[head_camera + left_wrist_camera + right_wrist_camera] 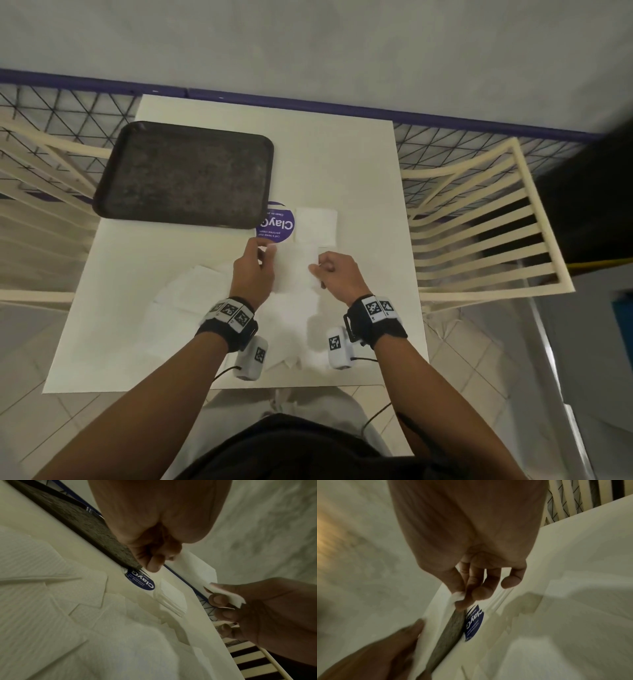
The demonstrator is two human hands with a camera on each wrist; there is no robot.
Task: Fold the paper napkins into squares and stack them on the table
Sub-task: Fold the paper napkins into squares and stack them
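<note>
Napkin (294,270) is thin, limp, tears easily; left hand (253,270) and right hand (334,274) both pinch its edges. Grip corners lightly; fold count prob. one, view's blurry.

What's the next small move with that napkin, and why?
Probably bring the two held edges together to fold it. Both the left hand and right hand pinch one napkin above the table; the folded stack lies beyond.

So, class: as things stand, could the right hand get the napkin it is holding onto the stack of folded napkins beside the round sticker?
Probably yes. The right hand is just short of the stack, with only bare table between. But the left hand also pinches the napkin.
</note>
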